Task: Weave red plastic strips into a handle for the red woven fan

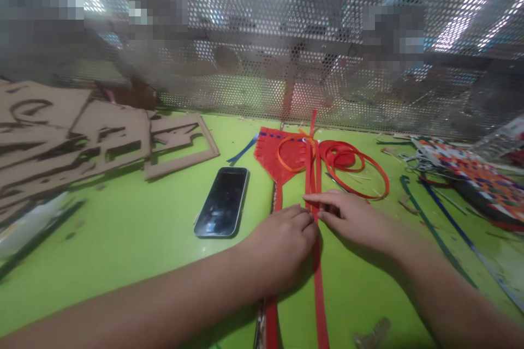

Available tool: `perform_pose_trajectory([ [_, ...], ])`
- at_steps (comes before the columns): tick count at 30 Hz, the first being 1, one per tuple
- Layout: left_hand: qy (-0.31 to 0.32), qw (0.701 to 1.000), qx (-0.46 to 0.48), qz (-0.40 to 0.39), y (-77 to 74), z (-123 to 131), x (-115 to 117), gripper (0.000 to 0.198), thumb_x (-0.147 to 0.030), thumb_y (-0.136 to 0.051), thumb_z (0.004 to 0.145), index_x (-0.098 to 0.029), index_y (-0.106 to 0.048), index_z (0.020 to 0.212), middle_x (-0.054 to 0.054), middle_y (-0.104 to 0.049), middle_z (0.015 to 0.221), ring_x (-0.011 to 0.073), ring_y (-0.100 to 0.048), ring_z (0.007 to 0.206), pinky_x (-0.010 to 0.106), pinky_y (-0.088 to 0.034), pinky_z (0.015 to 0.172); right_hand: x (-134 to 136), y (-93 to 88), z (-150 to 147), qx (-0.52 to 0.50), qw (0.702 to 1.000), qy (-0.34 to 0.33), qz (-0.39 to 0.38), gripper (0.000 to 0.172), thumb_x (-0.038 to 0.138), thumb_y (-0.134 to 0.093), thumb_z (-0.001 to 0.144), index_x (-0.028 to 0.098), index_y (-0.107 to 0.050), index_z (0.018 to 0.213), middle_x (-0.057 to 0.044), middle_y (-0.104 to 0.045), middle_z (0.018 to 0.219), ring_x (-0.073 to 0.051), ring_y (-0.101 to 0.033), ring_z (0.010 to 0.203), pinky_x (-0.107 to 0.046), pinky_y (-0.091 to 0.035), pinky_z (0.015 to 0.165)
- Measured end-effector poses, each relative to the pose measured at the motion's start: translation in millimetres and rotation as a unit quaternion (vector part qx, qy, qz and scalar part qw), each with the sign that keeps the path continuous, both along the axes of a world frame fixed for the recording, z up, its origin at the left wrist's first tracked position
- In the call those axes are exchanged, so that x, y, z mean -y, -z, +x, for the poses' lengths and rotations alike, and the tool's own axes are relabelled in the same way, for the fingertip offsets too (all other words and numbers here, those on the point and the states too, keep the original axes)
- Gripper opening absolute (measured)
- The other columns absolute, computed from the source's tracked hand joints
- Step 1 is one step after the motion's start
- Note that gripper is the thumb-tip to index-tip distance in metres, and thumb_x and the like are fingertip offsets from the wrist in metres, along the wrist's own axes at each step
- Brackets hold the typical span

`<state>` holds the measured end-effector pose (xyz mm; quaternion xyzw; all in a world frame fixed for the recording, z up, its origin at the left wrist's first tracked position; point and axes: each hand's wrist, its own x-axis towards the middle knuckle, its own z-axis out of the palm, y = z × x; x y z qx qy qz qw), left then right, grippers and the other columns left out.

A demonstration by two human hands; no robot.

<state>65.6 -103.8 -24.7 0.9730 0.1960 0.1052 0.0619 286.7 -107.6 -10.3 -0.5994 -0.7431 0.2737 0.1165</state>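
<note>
Several long red strips run down the table from a red woven-looking piece edged with blue stitches, its lower end tapering to a long red-covered handle. My left hand lies palm down across the handle, its fingers curled in on a red strip. From the right, my right hand grips the same strips, with the index finger laid across them and the thumb lower down. The fingertips of both hands nearly meet. My left palm is hidden. An orange ring rests on the red piece.
A phone lies left of the handle. Cut cardboard sheets are stacked at the left. Coiled red strip sits right of the red piece. Further right are a woven multicoloured piece and loose green and blue strips. A perforated metal screen stands behind.
</note>
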Motion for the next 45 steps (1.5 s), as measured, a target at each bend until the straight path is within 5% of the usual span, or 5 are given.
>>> perform_pose_trajectory([
  [7,-0.004,1.0,0.029,-0.006,2.6,-0.5,3.7,0.039,-0.026,-0.046,0.108,-0.004,-0.068,0.131,0.018,-0.074,0.116,0.0329,-0.066,0.115,0.049,-0.057,0.105,3.6,-4.0,-4.5,0.078,0.995,0.025,0.054,0.048,0.025,-0.063,0.097,0.026,-0.07,0.145,-0.013,-0.072,0.129,-0.029,-0.072,0.112,-0.045,-0.056,0.101],
  [20,-0.009,1.0,0.019,-0.023,4.6,-2.0,4.0,0.044,-0.03,-0.042,0.11,-0.004,-0.066,0.137,0.018,-0.072,0.124,0.0343,-0.064,0.122,0.049,-0.056,0.108,-0.9,-5.0,0.5,0.122,0.989,0.071,0.046,0.066,0.035,-0.068,0.094,0.02,-0.057,0.158,-0.017,-0.063,0.146,-0.027,-0.073,0.093,-0.047,-0.06,0.093],
  [29,-0.011,0.999,0.006,-0.049,-0.1,-0.4,3.6,0.049,-0.036,-0.041,0.111,-0.003,-0.06,0.142,0.017,-0.069,0.121,0.0328,-0.061,0.116,0.05,-0.053,0.11,-0.7,8.7,12.6,0.104,0.993,0.043,0.03,0.06,0.047,-0.061,0.1,0.024,-0.061,0.156,-0.014,-0.039,0.173,-0.038,-0.046,0.154,-0.056,-0.04,0.124],
  [40,-0.004,0.996,0.0,-0.09,-6.3,-3.6,1.7,0.059,-0.048,-0.036,0.111,-0.006,-0.057,0.148,0.015,-0.063,0.121,0.0321,-0.055,0.112,0.052,-0.051,0.108,2.9,5.5,16.2,0.098,0.994,0.023,0.038,0.061,0.052,-0.061,0.102,0.028,-0.058,0.158,-0.011,-0.036,0.175,-0.037,-0.041,0.157,-0.057,-0.039,0.125],
  [45,-0.01,0.994,-0.001,-0.107,-8.2,-4.1,1.6,0.062,-0.051,-0.039,0.11,-0.007,-0.055,0.15,0.015,-0.062,0.121,0.0326,-0.055,0.113,0.053,-0.051,0.107,-1.0,-5.0,22.0,0.105,0.988,0.003,0.112,0.049,0.041,-0.053,0.106,0.025,-0.065,0.151,-0.012,-0.059,0.16,-0.035,-0.053,0.149,-0.055,-0.046,0.12],
])
